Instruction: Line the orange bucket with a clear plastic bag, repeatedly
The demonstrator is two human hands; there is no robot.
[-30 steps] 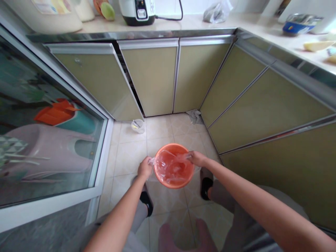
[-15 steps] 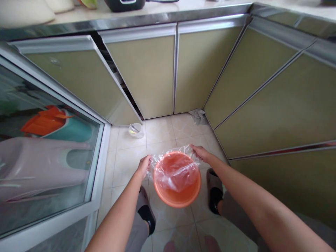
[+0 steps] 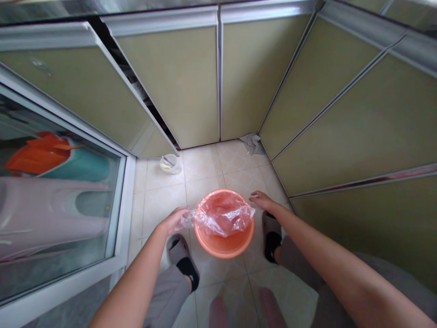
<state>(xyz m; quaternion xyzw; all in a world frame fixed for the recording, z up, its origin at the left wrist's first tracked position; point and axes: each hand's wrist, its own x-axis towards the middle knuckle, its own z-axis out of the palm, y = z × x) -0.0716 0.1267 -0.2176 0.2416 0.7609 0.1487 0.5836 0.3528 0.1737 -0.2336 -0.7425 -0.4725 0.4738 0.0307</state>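
An orange plastic basin [image 3: 223, 246] stands on the tiled floor between my feet. Crumpled clear plastic bag [image 3: 225, 218] film lies across its opening and over the rim on both sides. My left hand [image 3: 175, 219] is at the basin's left, its fingers closed on the gathered edge of the bag; the fingertips are partly hidden by film. Just right of the rim, my right hand [image 3: 261, 200] hovers apart from the bag, fingers parted and holding nothing.
A small clear tub [image 3: 170, 164] sits on the floor by the ajar cabinet door [image 3: 85, 91]. A grey cloth [image 3: 251, 143] lies in the cabinet corner. At left, a glass door [image 3: 124, 205] shows an orange dustpan-like item behind it. My slippered feet flank the basin.
My right hand has let go of the bag's right edge and is now off it. My left hand has drawn outward to the left with the film. The view has tilted down.
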